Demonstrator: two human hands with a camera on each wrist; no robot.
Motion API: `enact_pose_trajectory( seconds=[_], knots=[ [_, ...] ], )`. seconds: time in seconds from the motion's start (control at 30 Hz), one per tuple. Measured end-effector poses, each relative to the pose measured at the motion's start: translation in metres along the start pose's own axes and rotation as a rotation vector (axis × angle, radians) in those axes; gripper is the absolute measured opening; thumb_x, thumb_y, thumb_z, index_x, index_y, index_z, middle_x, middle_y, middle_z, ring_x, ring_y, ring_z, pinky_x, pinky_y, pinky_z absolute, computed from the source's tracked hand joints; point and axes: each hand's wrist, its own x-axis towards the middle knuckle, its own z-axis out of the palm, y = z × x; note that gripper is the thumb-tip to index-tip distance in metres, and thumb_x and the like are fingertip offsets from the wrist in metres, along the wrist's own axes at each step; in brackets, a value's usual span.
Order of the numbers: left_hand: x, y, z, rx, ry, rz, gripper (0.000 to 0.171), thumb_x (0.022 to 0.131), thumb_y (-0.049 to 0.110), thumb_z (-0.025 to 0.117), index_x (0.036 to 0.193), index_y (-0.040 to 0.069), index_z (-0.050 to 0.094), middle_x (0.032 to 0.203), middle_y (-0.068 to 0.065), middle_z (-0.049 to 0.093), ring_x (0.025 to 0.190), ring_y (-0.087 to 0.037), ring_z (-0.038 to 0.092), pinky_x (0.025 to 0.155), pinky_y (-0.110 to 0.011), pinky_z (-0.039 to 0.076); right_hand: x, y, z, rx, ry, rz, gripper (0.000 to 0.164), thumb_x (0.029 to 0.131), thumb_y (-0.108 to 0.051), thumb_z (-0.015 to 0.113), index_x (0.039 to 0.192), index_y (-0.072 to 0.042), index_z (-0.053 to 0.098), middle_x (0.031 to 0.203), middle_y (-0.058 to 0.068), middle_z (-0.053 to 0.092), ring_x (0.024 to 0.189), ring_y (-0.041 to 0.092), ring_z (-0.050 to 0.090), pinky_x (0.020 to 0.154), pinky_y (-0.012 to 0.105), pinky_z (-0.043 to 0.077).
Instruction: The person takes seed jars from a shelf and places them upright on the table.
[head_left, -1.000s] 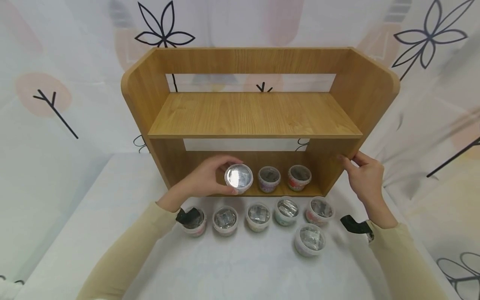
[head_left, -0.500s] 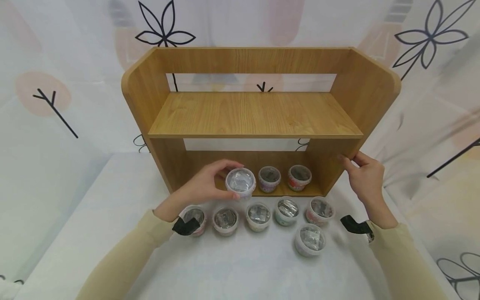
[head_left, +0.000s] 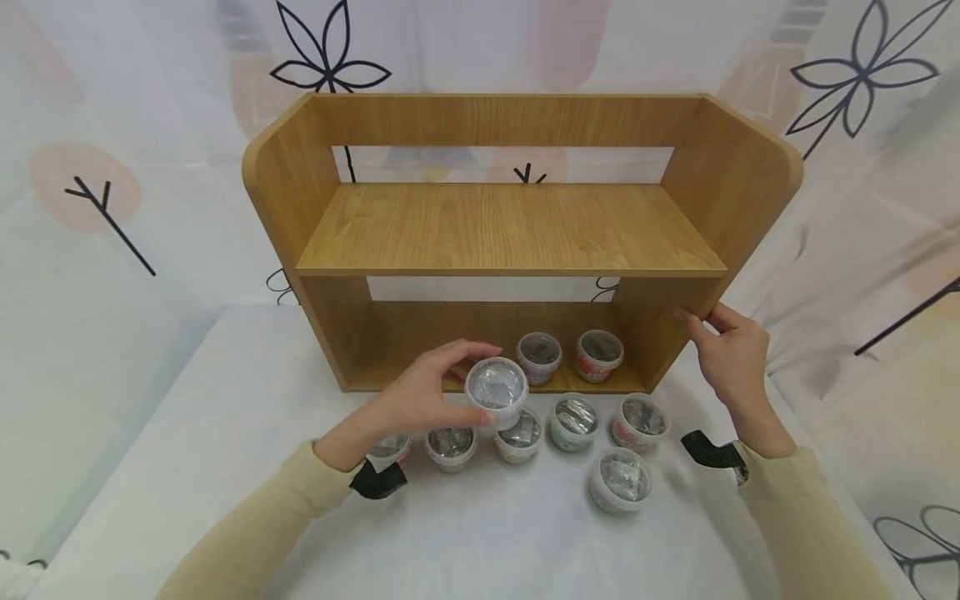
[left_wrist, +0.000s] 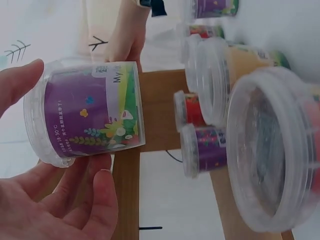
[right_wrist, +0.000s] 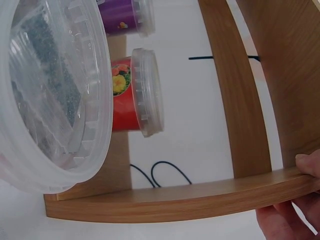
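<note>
My left hand (head_left: 431,387) grips a small plastic tub (head_left: 497,387) with a clear lid, thumb on the near side and fingers round the far side. In the left wrist view this tub (left_wrist: 92,110) shows a purple label with a garden picture. It is held in front of the wooden shelf (head_left: 510,229) and overlaps a tub (head_left: 521,433) on the table. My right hand (head_left: 731,358) pinches the front edge of the shelf's right side panel, thumb inside. On the lower board stand a purple-labelled tub (head_left: 538,357) and a red-labelled tub (head_left: 599,355).
Several lidded tubs stand in a row on the white table before the shelf, among them a greenish one (head_left: 573,422) and a reddish one (head_left: 640,422). A whitish tub (head_left: 620,481) sits nearer me. A patterned cloth (head_left: 480,50) hangs behind.
My left hand has brought its tub down, towards me and slightly right, away from the shelf's lower opening. The right hand stays on the side panel.
</note>
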Motion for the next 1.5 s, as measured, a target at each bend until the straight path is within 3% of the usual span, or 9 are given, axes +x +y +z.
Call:
enact_pose_trajectory(
  seconds=[0.63,1.0,1.3,1.5],
  knots=[
    [-0.003,0.011,0.038,0.005,-0.064,0.018,0.068,0.074,0.023,0.089,0.134,0.016,0.058,0.126,0.010,0.053,0.108,-0.011,0.056,0.086,-0.038,0.056,-0.001,-0.004,-0.001,-0.013,0.036,-0.045,0.046,0.097,-0.037,0.062,0.130,-0.005,0.066,0.128,0.014,0.065,0.129,0.028,0.054,0.103,0.054,0.045],
    [-0.006,0.018,0.057,0.070,-0.110,0.026,0.069,0.074,0.025,0.090,0.134,0.014,0.058,0.129,0.006,0.054,0.108,-0.005,0.056,0.083,-0.020,0.054,-0.001,-0.005,-0.001,-0.009,0.037,-0.045,0.046,0.097,-0.037,0.063,0.131,-0.006,0.066,0.128,0.013,0.065,0.128,0.028,0.055,0.103,0.054,0.045],
    [-0.009,0.019,0.076,0.128,-0.123,-0.011,0.067,0.073,0.025,0.090,0.132,0.016,0.061,0.132,0.005,0.056,0.111,-0.003,0.056,0.082,-0.017,0.053,-0.001,-0.004,0.000,-0.003,0.044,-0.051,0.044,0.097,-0.035,0.063,0.129,-0.005,0.067,0.127,0.013,0.066,0.128,0.027,0.055,0.103,0.053,0.045],
    [-0.011,0.015,0.086,0.157,-0.130,0.011,0.067,0.073,0.023,0.091,0.132,0.013,0.060,0.131,0.002,0.056,0.110,-0.003,0.056,0.077,-0.012,0.051,-0.001,-0.003,0.001,-0.002,0.052,-0.053,0.043,0.096,-0.034,0.064,0.128,-0.005,0.067,0.126,0.014,0.066,0.127,0.027,0.056,0.102,0.053,0.046]
  ],
)
